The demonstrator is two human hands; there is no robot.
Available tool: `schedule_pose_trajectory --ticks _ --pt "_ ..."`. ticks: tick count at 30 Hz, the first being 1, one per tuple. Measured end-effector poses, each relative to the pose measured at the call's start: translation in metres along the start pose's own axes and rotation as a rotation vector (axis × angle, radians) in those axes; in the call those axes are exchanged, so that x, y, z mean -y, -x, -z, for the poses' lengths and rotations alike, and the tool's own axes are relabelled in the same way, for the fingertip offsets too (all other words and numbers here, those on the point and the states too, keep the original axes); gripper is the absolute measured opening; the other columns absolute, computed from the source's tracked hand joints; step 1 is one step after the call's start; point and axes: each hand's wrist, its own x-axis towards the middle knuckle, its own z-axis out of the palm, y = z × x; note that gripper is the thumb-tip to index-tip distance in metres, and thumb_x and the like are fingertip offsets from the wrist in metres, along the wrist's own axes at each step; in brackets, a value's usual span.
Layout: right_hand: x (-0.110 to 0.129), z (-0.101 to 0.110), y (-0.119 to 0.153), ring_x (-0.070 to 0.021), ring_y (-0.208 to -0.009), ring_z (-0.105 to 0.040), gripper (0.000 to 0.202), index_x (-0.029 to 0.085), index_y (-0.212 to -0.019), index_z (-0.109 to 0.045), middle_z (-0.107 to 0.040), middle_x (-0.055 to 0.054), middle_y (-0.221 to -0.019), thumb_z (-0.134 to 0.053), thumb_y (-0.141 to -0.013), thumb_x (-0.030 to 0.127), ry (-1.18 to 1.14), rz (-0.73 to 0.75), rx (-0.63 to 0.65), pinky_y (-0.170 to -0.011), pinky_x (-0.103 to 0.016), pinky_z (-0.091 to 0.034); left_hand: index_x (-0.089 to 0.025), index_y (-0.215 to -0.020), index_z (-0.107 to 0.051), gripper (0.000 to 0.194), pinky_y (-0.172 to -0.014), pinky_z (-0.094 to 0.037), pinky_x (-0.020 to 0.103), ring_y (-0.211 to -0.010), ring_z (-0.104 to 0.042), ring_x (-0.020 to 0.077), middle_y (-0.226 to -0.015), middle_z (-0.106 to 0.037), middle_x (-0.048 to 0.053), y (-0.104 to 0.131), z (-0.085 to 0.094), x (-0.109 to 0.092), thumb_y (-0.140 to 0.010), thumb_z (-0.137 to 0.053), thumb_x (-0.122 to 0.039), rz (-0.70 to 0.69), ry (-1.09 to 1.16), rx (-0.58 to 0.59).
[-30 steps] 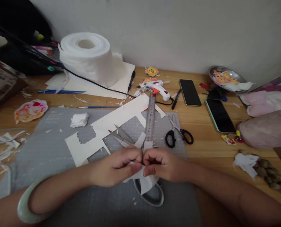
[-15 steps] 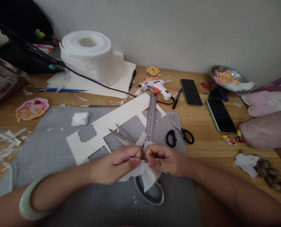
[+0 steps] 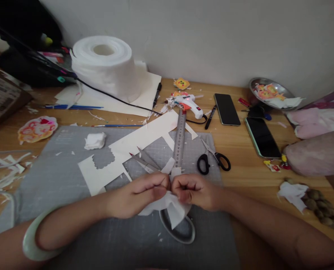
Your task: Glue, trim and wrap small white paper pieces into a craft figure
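Observation:
My left hand (image 3: 144,195) and my right hand (image 3: 196,192) meet low in the middle of the head view, both closed in a pinch. Between them they grip a thin white sheet (image 3: 176,213), soft like tissue or cotton, whose crumpled lower part hangs down. My fingertips hide its upper edge. Beneath it lie large grey-handled scissors (image 3: 190,230), their blades pointing up and left past my left hand. White cut card (image 3: 144,140) and a steel ruler (image 3: 179,138) lie just beyond my hands on the grey cutting mat (image 3: 122,240).
A hot glue gun (image 3: 187,104), black-handled scissors (image 3: 211,157) and two phones (image 3: 227,108) lie right of centre. A big white roll (image 3: 103,71) stands at the back left. A folded white pad (image 3: 95,140) rests on the mat. At the back right is a metal bowl (image 3: 255,97).
Both hands stay together on the white sheet, with only a slight shift of the fingers. The sheet's hanging corner has moved very little; everything else lies as before.

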Motion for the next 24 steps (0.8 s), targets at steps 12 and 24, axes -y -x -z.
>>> schedule_pose_trajectory --ticks 12,24 --pt "0.0007 -0.0074 -0.002 -0.0038 -0.051 -0.032 0.032 0.015 -0.066 -0.043 -0.038 0.007 -0.058 -0.063 -0.07 0.039 -0.029 -0.148 -0.085 -0.044 -0.017 -0.025 -0.017 -0.067 -0.039 0.021 -0.059 -0.034 0.02 -0.062 -0.038 0.0095 -0.066 -0.038 -0.004 -0.0015 -0.0018 0.0004 -0.087 -0.034 -0.024 -0.081 -0.102 -0.012" --pt "0.0016 -0.0043 -0.0031 -0.0052 -0.051 -0.031 0.03 0.016 -0.062 -0.04 -0.036 0.006 -0.056 -0.051 -0.079 0.039 0.185 -0.049 -0.044 -0.046 -0.018 -0.026 -0.017 -0.066 -0.037 0.022 -0.056 -0.032 0.02 -0.06 -0.036 0.0093 -0.064 -0.037 -0.004 -0.002 -0.0025 0.0011 -0.087 -0.036 -0.025 -0.07 -0.099 -0.039"
